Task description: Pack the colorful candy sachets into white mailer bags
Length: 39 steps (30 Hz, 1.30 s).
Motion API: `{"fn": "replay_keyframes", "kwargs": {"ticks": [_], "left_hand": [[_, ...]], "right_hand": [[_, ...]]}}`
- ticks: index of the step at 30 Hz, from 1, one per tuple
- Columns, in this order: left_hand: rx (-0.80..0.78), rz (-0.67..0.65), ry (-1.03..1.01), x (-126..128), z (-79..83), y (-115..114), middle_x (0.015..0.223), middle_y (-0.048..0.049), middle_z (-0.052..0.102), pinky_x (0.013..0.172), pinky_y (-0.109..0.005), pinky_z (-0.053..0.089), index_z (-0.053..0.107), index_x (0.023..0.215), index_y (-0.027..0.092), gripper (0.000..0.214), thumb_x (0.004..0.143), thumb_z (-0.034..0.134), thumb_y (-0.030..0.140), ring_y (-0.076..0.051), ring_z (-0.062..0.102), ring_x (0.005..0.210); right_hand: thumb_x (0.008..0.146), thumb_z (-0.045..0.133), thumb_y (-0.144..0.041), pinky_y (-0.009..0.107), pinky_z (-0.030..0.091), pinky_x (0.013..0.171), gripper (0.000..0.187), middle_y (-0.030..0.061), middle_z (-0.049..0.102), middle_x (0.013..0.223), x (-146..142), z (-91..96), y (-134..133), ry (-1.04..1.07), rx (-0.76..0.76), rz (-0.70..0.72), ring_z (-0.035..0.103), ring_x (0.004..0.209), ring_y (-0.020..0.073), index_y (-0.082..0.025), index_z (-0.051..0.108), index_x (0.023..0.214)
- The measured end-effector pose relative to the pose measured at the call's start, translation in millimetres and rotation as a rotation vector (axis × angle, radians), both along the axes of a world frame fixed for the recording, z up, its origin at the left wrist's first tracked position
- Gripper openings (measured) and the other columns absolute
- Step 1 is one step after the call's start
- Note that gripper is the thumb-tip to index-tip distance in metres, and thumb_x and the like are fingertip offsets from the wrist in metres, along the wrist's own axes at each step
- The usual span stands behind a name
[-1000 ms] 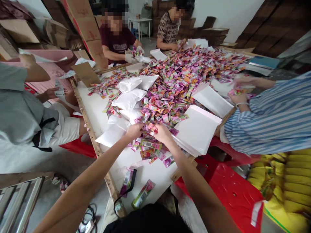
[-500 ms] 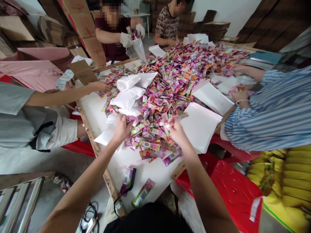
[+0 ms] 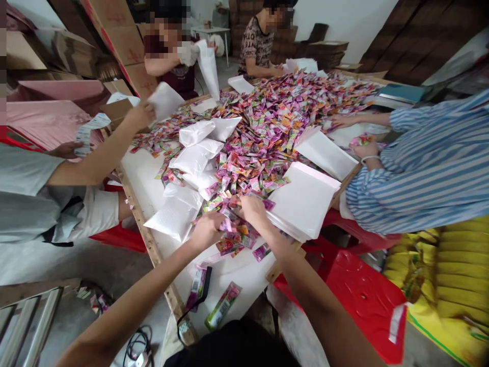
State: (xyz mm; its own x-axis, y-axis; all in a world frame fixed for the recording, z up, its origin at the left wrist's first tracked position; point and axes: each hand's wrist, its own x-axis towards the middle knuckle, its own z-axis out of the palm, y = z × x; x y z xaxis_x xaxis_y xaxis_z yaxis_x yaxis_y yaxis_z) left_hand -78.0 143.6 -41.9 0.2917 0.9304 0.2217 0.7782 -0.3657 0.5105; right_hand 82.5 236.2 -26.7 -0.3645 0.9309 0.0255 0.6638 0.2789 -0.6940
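My left hand [image 3: 208, 229] is closed at the near end of a heap of small colourful packets [image 3: 275, 117], with a purple and white packet [image 3: 228, 224] at its fingertips. Just to the right, my right hand [image 3: 252, 208] reaches into the same heap, its fingers curled down over several packets; its fingertips are partly hidden. Left of my hands lies a filled white mailer bag [image 3: 173, 211], and more plump white bags [image 3: 196, 153] are piled behind it. A stack of flat white mailers [image 3: 307, 199] rests beside my right forearm.
Two larger packets [image 3: 223, 305] and a black strap [image 3: 206, 285] lie at the near table end. A wooden rim [image 3: 143, 229] edges the table. Co-workers sit left, right and across; the left one holds a white bag [image 3: 166, 102]. Red stools [image 3: 355, 295] stand to the right.
Both my hands have come closer together; the right moved left into the packets, the left moved right and down. The left co-worker has lifted a white bag. The far co-worker's bag is now raised.
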Motion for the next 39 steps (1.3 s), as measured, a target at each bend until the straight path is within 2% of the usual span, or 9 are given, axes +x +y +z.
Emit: {"fn": "replay_keyframes", "kwargs": {"ticks": [4, 8, 11, 16, 19, 25, 29, 34, 39], "left_hand": [[0.081, 0.357, -0.47, -43.9, 46.5, -12.2, 0.094, -0.0085, 0.062, 0.074, -0.031, 0.047, 0.058, 0.082, 0.017, 0.015, 0.078, 0.056, 0.031, -0.019, 0.059, 0.084], [-0.228, 0.486, -0.544, -54.6, 64.8, -32.1, 0.077, -0.0041, 0.064, 0.061, -0.028, 0.047, 0.056, 0.088, 0.016, 0.027, 0.08, 0.053, 0.042, -0.016, 0.059, 0.066], [-0.291, 0.417, -0.379, -36.1, 40.5, -37.8, 0.084, -0.0048, 0.066, 0.067, -0.028, 0.047, 0.057, 0.088, 0.018, 0.031, 0.071, 0.063, 0.043, -0.018, 0.061, 0.074], [-0.361, 0.374, 0.044, 14.3, -14.0, -19.6, 0.084, -0.0115, 0.068, 0.071, -0.034, 0.045, 0.063, 0.089, 0.016, 0.021, 0.071, 0.062, 0.028, -0.027, 0.063, 0.081], [-0.372, 0.336, 0.064, 29.1, -18.8, -8.1, 0.076, -0.0104, 0.067, 0.067, -0.032, 0.045, 0.062, 0.078, 0.016, 0.009, 0.071, 0.058, 0.019, -0.025, 0.063, 0.075], [0.002, 0.36, -0.38, -23.1, 43.6, -5.3, 0.086, -0.0039, 0.06, 0.07, -0.026, 0.045, 0.053, 0.08, 0.018, 0.016, 0.075, 0.06, 0.031, -0.016, 0.058, 0.079], [-0.05, 0.364, -0.491, -36.4, 73.4, -17.7, 0.071, 0.002, 0.051, 0.062, -0.025, 0.043, 0.042, 0.077, 0.02, 0.016, 0.081, 0.052, 0.032, -0.013, 0.053, 0.067], [-0.302, 0.163, -0.062, 27.5, 22.9, -40.8, 0.079, -0.0039, 0.062, 0.063, -0.031, 0.044, 0.045, 0.107, 0.017, 0.043, 0.07, 0.063, 0.03, -0.02, 0.058, 0.071], [-0.256, 0.035, 0.425, 62.5, -25.9, -44.8, 0.079, -0.01, 0.064, 0.076, -0.039, 0.041, 0.059, 0.081, 0.015, 0.015, 0.076, 0.046, 0.011, -0.025, 0.06, 0.082]], "right_hand": [[0.079, 0.053, -0.029, 0.032, 0.042, 0.072, 0.012, 0.0017, 0.054, 0.074, 44.9, 42.8, 4.7, 0.091, 0.048, 0.011, 0.051, 0.07, 0.0148, -0.018, 0.051, 0.076], [0.082, 0.05, -0.036, 0.028, 0.043, 0.068, 0.023, -0.0004, 0.053, 0.081, 82.0, 57.5, -15.1, 0.522, -0.131, 0.038, 0.052, 0.073, 0.0141, -0.021, 0.047, 0.099], [0.073, 0.06, -0.032, 0.024, 0.039, 0.062, 0.035, -0.003, 0.052, 0.075, 82.0, 30.5, -47.7, 0.382, -0.258, 0.089, 0.049, 0.065, 0.0126, -0.022, 0.048, 0.104], [0.065, 0.062, -0.021, 0.024, 0.031, 0.059, 0.012, -0.0019, 0.052, 0.065, 57.7, -38.0, -92.3, -0.182, -0.16, 0.089, 0.045, 0.062, 0.0128, -0.018, 0.052, 0.071], [0.067, 0.054, -0.013, 0.024, 0.031, 0.061, 0.006, -0.0011, 0.051, 0.066, 59.3, -43.5, -98.4, -0.197, -0.088, 0.073, 0.046, 0.065, 0.0128, -0.018, 0.049, 0.067], [0.075, 0.055, -0.026, 0.023, 0.04, 0.064, 0.01, -0.0004, 0.051, 0.077, 127.2, 22.9, -85.4, 0.307, -0.017, 0.025, 0.048, 0.069, 0.0132, -0.02, 0.052, 0.083], [0.079, 0.053, -0.034, 0.024, 0.045, 0.065, 0.029, 0.0013, 0.058, 0.083, 135.8, 31.6, -76.2, 0.366, -0.075, -0.026, 0.055, 0.071, 0.0145, -0.021, 0.051, 0.105], [0.082, 0.049, -0.027, 0.028, 0.043, 0.068, 0.025, 0.0077, 0.064, 0.084, 72.2, -2.3, -61.1, -0.274, 0.08, -0.148, 0.06, 0.077, 0.021, -0.017, 0.054, 0.105], [0.087, 0.042, -0.028, 0.029, 0.042, 0.064, 0.022, 0.0118, 0.066, 0.084, 32.2, -23.4, -41.2, -0.629, 0.096, -0.194, 0.064, 0.075, 0.023, -0.015, 0.056, 0.098]]}}
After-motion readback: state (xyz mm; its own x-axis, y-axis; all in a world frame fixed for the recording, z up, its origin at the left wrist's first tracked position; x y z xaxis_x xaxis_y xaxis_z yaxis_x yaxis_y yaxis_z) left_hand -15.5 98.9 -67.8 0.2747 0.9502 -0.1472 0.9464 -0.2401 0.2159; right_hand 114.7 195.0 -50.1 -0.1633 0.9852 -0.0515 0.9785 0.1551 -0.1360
